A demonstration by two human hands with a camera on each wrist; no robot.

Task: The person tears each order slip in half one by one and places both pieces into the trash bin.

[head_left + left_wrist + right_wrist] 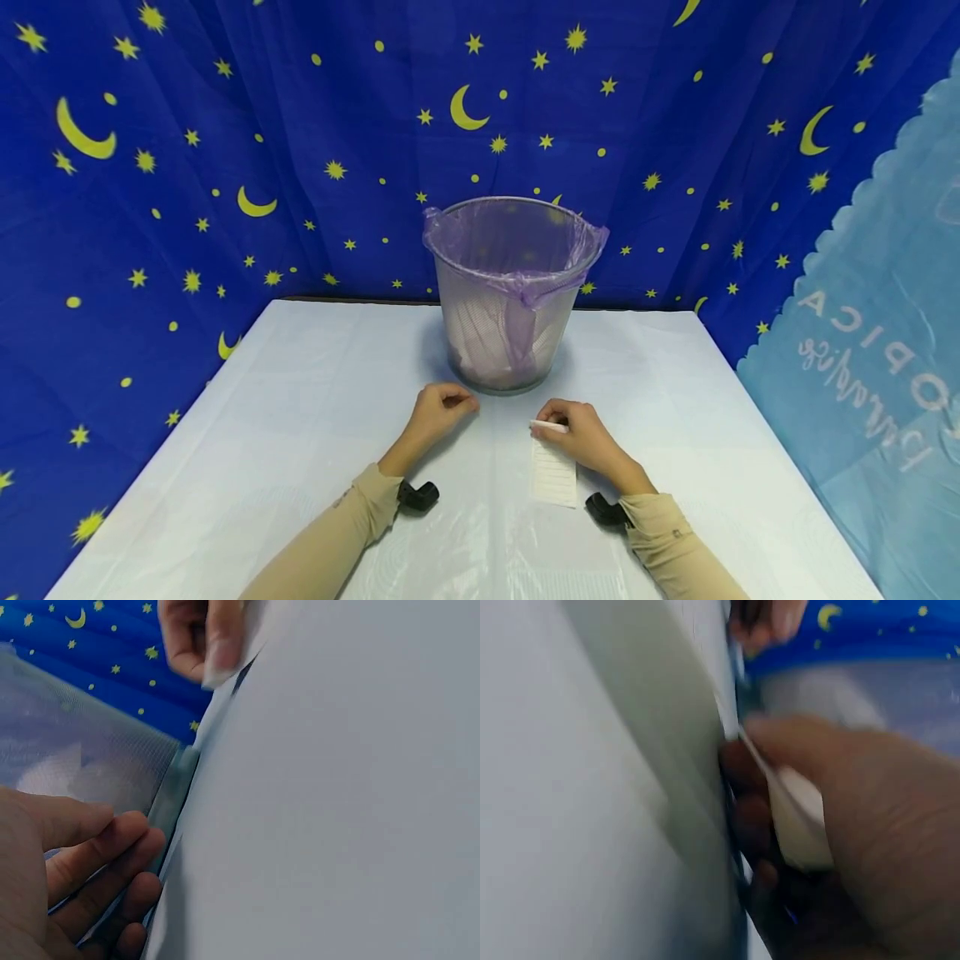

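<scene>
A strip of white paper with faint lines (pixel 555 475) hangs from my right hand (pixel 581 429); thumb and fingers pinch its upper end, where a folded-over part (pixel 549 425) shows. In the right wrist view the blurred paper (pixel 645 697) slants down past the fingertips, and a pale part of it (pixel 799 825) lies inside the hand. My left hand (pixel 441 411) is just above the table in front of the bin, its fingers loosely bent and holding nothing. The mesh waste bin (pixel 487 333) stands beyond both hands, with a purple plastic bag (pixel 536 290) over its rim.
Whitish crumpled stuff (pixel 476 367) shows through the mesh low in the bin. A white cloth covers the table (pixel 337 358). A blue curtain with moons and stars (pixel 300 125) encloses the back and left; a light blue printed cloth (pixel 892 333) hangs at the right.
</scene>
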